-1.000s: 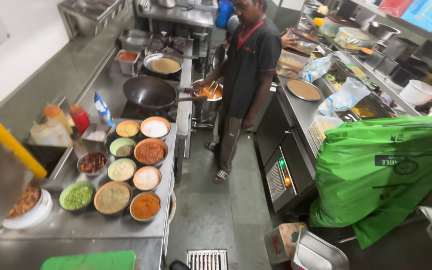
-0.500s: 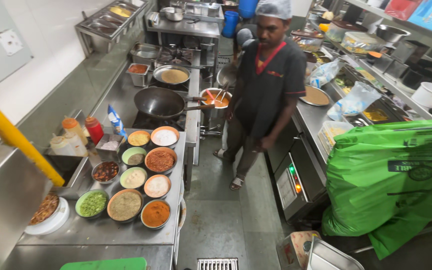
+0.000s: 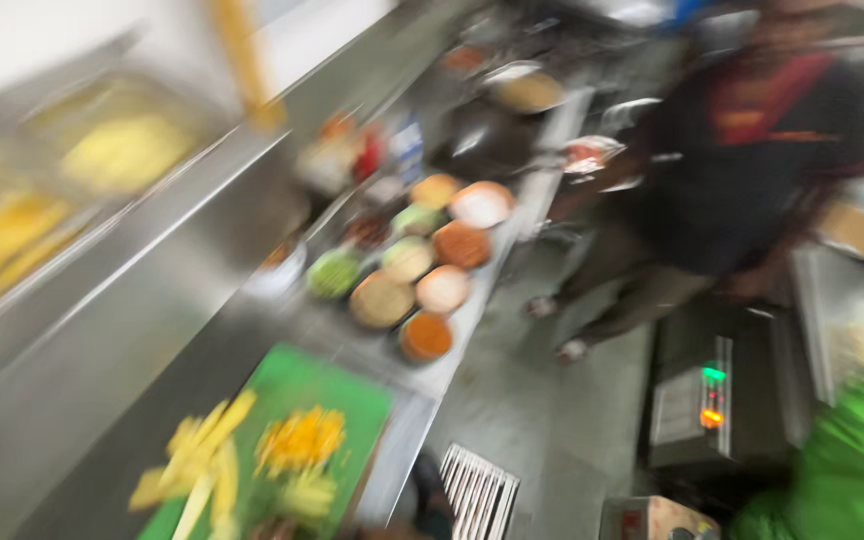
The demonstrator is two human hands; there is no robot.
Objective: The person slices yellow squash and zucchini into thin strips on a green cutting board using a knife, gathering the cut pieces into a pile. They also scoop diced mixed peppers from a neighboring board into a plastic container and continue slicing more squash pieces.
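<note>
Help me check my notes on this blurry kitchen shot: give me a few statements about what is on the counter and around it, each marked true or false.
1. A green cutting board lies at the near end of the steel counter. True.
2. The cutting board is bare. False: yellow and orange cut pieces lie on it.
3. A cluster of round bowls with differently coloured contents sits farther along the counter. True.
4. The other person sits on the floor. False: they stand in the aisle, across from the bowls.
5. A floor drain grate shows beside the counter's near end. True.
6. The wearer's hands grip a bowl. False: neither hand is in view.
</note>
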